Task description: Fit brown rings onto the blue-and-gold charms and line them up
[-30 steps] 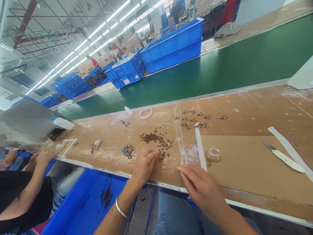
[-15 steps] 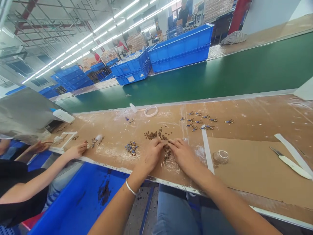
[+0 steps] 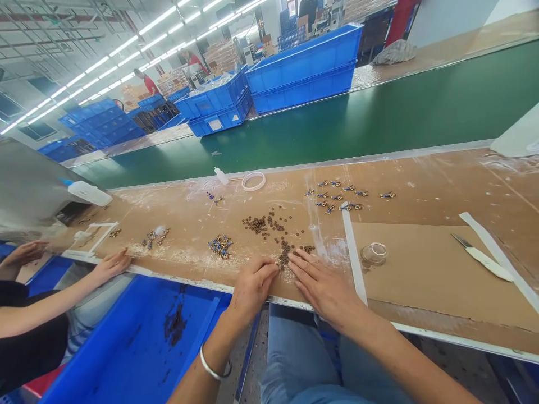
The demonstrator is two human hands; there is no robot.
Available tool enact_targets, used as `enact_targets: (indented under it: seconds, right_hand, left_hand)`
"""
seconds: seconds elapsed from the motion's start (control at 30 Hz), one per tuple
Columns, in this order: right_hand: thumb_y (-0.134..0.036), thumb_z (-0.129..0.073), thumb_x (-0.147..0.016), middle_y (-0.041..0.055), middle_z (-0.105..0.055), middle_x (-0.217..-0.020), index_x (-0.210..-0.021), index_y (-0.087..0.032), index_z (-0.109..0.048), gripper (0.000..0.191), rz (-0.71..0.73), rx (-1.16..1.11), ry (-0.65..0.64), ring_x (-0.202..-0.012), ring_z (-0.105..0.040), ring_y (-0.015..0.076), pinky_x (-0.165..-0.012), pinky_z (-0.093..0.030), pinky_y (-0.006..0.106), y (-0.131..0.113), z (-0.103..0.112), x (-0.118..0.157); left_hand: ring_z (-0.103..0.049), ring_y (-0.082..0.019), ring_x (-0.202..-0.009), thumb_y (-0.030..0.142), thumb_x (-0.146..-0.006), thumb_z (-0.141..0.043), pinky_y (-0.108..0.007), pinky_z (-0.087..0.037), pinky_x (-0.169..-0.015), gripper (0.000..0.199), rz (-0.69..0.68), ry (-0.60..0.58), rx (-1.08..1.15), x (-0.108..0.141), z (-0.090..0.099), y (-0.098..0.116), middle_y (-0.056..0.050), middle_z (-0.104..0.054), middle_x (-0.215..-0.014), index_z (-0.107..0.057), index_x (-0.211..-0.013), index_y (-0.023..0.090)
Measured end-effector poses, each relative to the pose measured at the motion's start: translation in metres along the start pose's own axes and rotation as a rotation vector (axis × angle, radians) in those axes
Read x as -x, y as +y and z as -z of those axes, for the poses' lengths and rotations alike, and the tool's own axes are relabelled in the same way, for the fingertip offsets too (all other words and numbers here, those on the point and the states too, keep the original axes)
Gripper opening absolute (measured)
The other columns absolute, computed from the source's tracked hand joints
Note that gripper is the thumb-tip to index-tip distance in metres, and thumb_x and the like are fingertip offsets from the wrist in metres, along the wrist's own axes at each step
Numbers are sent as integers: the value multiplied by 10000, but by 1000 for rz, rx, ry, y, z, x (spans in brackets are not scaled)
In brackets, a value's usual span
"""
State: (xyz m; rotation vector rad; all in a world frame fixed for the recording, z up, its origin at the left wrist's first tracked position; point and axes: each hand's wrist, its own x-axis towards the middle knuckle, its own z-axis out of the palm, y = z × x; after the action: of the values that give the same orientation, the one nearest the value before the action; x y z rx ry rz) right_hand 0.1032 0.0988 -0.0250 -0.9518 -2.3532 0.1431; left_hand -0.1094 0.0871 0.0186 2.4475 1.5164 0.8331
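Small brown round pieces [image 3: 256, 224] lie loose on the brown tabletop, and a nearer cluster of the same pieces [image 3: 284, 252] sits between my hands. My left hand [image 3: 252, 285] rests at the left of this nearer cluster, close to the table's front edge, its fingers curled and thumb and forefinger pressed together; whatever they hold is too small to make out. Flat on the table at the cluster's right side is my right hand [image 3: 322, 280], fingers stretched out, touching some pieces. A heap of small blue-and-gold figures [image 3: 219, 246] lies left of my left hand.
More figures [image 3: 337, 196] are spread at the back right. Nearby are a clear cup [image 3: 374, 254], a white-handled knife [image 3: 488, 264], a tape ring [image 3: 253, 181] and a small bottle [image 3: 221, 175]. A co-worker's hand [image 3: 112, 265] is at left; blue crates [image 3: 303, 73] stand beyond the green belt [image 3: 295, 132].
Both my hands have drawn nearer to the table's front edge, and some brown pieces now lie closer to me. My right fingers have flattened. The co-worker's hand has left the figures at left.
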Motion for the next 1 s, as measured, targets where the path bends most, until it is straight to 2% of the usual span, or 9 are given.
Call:
enact_targets:
  seconds: [0.1, 0.2, 0.33, 0.5, 0.6, 0.8, 1.0]
  right_hand:
    - [-194, -428, -1002, 90, -547, -1422, -1343, -127, -552, 369, 16, 3, 3, -1363, -460, 243, -1086, -470, 465, -1, 7, 4]
    - [-194, -395, -1015, 82, -502, -1465, -1372, -122, -521, 386, 27, 19, -8, -1394, -417, 245, -1115, -436, 469, -3, 11, -2]
    - [-253, -388, -1030, 75, -485, -1479, -1372, -122, -526, 391, 53, 25, -55, -1399, -407, 261, -1122, -425, 475, -6, 4, -14]
    - [-256, -395, -1028, 70, -479, -1485, -1387, -138, -515, 396, 56, 4, -57, -1413, -386, 245, -1130, -409, 473, -4, 1, -1]
    - [-262, -398, -1027, 70, -456, -1503, -1428, -157, -469, 421, 38, -2, -42, -1434, -349, 225, -1149, -380, 464, -8, 6, 6]
    - [-270, -433, -1014, 75, -492, -1476, -1402, -130, -494, 417, 86, -15, -82, -1408, -388, 255, -1124, -397, 489, -19, 7, -6]
    - [-307, -425, -1022, 51, -490, -1479, -1415, -159, -487, 424, 63, -2, -46, -1423, -364, 244, -1151, -357, 471, -13, 6, 1]
  left_hand:
    - [-660, -178, -851, 191, -942, -577, -313, -563, -755, 164, 47, 49, 17, 6, 0, -2, -64, -712, -896, -741, -943, 197]
    - [-670, -179, -855, 202, -950, -569, -315, -568, -753, 179, 73, 94, 37, 9, -4, -3, -67, -721, -904, -745, -982, 194]
    - [-681, -177, -887, 216, -967, -542, -321, -571, -790, 213, 75, 121, 67, 11, -4, -2, -61, -738, -951, -746, -1028, 219]
    - [-659, -179, -864, 201, -937, -591, -324, -553, -768, 182, 186, 203, 39, 22, 5, -3, -49, -724, -927, -758, -1002, 233]
    - [-635, -183, -858, 211, -924, -616, -326, -538, -760, 171, 213, 205, 12, 28, 5, 1, -44, -707, -898, -766, -999, 244]
    - [-605, -177, -829, 183, -923, -609, -315, -518, -745, 188, 166, 161, 16, 25, -4, 10, -42, -694, -872, -769, -1000, 244]
    - [-599, -181, -857, 144, -924, -593, -321, -508, -767, 234, 202, 181, 11, 26, -1, 2, -46, -684, -893, -756, -1060, 243]
